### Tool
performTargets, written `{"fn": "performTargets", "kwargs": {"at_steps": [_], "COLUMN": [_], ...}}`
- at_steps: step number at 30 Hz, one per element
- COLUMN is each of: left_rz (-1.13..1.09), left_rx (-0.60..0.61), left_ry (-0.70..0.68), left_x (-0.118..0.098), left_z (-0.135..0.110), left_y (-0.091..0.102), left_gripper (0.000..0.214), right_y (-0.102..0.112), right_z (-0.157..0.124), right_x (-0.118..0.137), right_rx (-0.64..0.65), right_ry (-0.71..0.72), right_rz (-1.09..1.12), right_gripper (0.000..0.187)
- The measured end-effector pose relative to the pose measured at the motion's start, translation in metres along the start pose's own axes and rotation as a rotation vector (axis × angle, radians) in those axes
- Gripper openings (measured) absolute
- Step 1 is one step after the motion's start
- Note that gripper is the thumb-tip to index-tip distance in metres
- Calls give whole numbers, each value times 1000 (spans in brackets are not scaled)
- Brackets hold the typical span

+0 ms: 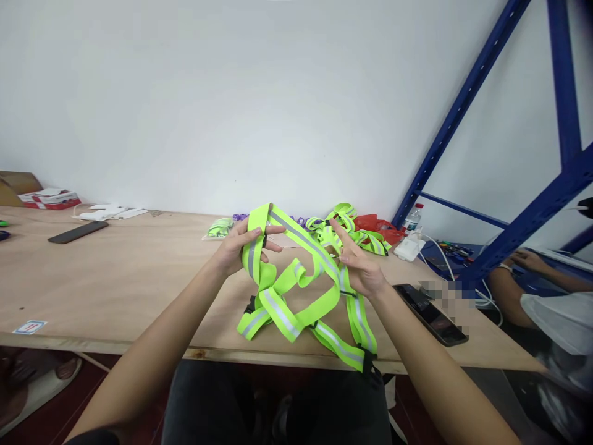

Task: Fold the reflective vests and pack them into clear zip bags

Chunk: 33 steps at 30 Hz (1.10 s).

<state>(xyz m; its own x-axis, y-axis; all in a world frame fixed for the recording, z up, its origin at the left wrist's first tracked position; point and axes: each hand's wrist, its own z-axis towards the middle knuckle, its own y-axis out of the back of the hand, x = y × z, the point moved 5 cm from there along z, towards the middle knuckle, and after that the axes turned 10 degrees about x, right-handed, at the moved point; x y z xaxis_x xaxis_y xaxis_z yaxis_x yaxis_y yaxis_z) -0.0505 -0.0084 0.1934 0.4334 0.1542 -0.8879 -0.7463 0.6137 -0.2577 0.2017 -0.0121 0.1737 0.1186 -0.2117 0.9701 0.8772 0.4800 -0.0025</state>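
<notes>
A neon-yellow reflective strap vest (301,290) with grey stripes hangs tangled between both hands above the plywood table (130,278). My left hand (241,247) is closed round one strap near its top fold. My right hand (359,262) has its fingers stretched out, with a strap running across the palm and hanging down past the wrist. The lower loops rest on the table's front edge.
A pile of similar yellow vests (345,232) lies behind, beside a red bag (377,225) and a bagged vest (220,227). One black phone (430,314) lies right of my wrist, another (78,232) at far left. A blue rack (509,204) and another person's arm (514,290) are on the right.
</notes>
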Motion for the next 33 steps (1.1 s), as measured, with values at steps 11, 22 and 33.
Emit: {"fn": "performTargets", "kwargs": {"at_steps": [11,22,33], "left_rz": [295,132,9], "left_rx": [-152,-89,230], "left_ry": [228,116,-72], "left_x": [19,30,18], "left_z": [9,24,30], "left_y": [42,42,-9], "left_gripper": [45,43,35], "right_y": [10,50,24], "right_z": [3,35,20], "right_x": [8,-21,-59], "right_rx": [15,-189,-243], "right_ry": [7,81,89], "right_rz": [70,-603,-553], "right_gripper": [76,34,27]}}
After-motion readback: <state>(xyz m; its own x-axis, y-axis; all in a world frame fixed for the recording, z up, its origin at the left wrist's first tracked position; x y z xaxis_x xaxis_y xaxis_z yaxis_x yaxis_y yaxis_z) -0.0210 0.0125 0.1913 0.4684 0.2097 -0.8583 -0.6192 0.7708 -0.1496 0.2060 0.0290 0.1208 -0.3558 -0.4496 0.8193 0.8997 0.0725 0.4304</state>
